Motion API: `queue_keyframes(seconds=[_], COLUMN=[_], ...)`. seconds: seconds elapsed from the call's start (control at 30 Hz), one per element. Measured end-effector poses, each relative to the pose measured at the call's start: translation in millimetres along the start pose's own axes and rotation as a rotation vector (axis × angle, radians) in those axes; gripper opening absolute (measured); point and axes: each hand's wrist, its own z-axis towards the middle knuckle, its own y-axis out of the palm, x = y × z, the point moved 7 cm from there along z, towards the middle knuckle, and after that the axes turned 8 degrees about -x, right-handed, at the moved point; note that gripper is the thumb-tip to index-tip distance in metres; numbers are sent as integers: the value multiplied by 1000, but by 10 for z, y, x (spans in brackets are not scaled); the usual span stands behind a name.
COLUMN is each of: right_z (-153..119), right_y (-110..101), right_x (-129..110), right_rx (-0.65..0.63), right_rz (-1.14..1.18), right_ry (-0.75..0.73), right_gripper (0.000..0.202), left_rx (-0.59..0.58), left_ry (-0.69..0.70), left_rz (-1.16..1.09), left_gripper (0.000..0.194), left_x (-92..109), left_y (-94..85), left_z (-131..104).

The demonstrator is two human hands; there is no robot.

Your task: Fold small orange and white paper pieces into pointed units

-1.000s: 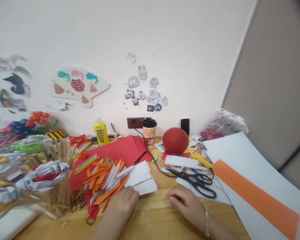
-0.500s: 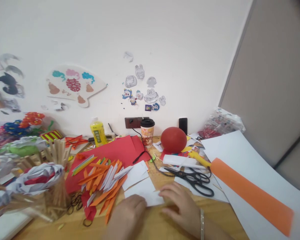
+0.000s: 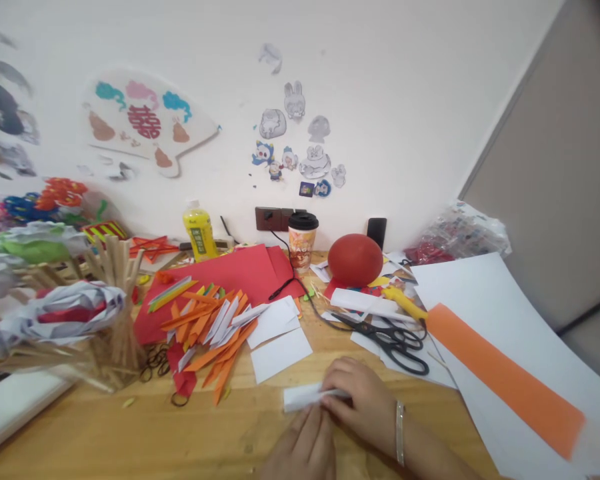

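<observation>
Both hands low in view, close together at the near part of the wooden surface (image 3: 205, 433). Right hand (image 3: 360, 393), bracelet (image 3: 399, 433) at its wrist, pinches a folded white paper strip (image 3: 300, 399) between thumb and fingers. Left hand (image 3: 305, 443): fingertips bunched at the strip's near edge, touching; whether they grip or only press, cannot tell.

Strip's place: on or just above the surface, nearer the wearer than the loose white paper pieces (image 3: 283, 353), apart from them. The scissors (image 3: 387, 337) lie beyond the right hand; the pile of folded paper strips (image 3: 225, 313), orange and white, lies beyond and to the left.

Step looks like creasing. In my judgement, good practice: match edges and corners before pressing, pin one end so the layers cannot slip, then run a fingertip firmly along the fold from the held end outward. Flat backing from the wood should help; thin paper likely skews if pulled.

Orientation: long axis runs roughly left to right, the right side slightly farther from the wearer. Squared free end points left; the other end sits within the right hand, partly hidden.
</observation>
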Motion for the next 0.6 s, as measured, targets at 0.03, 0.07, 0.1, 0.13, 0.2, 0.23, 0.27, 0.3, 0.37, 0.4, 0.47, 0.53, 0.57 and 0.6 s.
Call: queue_keyframes(seconds=[0.03, 0.07, 0.1, 0.13, 0.2, 0.23, 0.27, 0.3, 0.37, 0.4, 0.47, 0.53, 0.57, 0.6], right_z=[13, 25, 36, 44, 55, 58, 60, 61, 64, 65, 68, 69, 69, 68], right_y=[6, 12, 17, 20, 21, 18, 15, 10, 4, 2, 2, 7, 10, 15], right_x=[23, 44, 61, 74, 89, 94, 95, 93, 85, 80, 75, 79, 82, 86], right_rx=[-2, -5, -8, -12, -18, -16, -13, -8, 3, 8, 18, 23, 25, 27], right_rz=[18, 35, 50, 63, 76, 73, 63, 49, 20, 9, -5, -15, -19, -21], right_ry=[20, 39, 56, 69, 94, 106, 115, 120, 119, 115, 105, 97, 93, 89], right_gripper=[5, 6, 7, 8, 8, 9, 10, 10, 12, 13, 12, 12, 11, 11], left_rx=[-52, -97, -124, -151, -224, -274, -334, -398, -491, -517, -553, -571, -574, -571], left_ry=[-2, 0, -2, -4, -3, -14, -37, -64, -121, -139, -144, -150, -154, -153], left_rz=[-13, -23, -30, -35, -55, -74, -100, -131, -197, -227, -279, -312, -321, -326], left_gripper=[28, 30, 32, 33, 37, 40, 44, 49, 55, 56, 58, 58, 58, 57], left_x=[-2, -10, -28, -50, -90, -113, -140, -163, -199, -206, -202, -202, -204, -205], left_y=[33, 48, 41, 26, 0, -1, 11, 32, 68, 78, 92, 96, 93, 86], left_z=[2, 7, 16, 27, 51, 59, 64, 63, 56, 54, 55, 58, 61, 66])
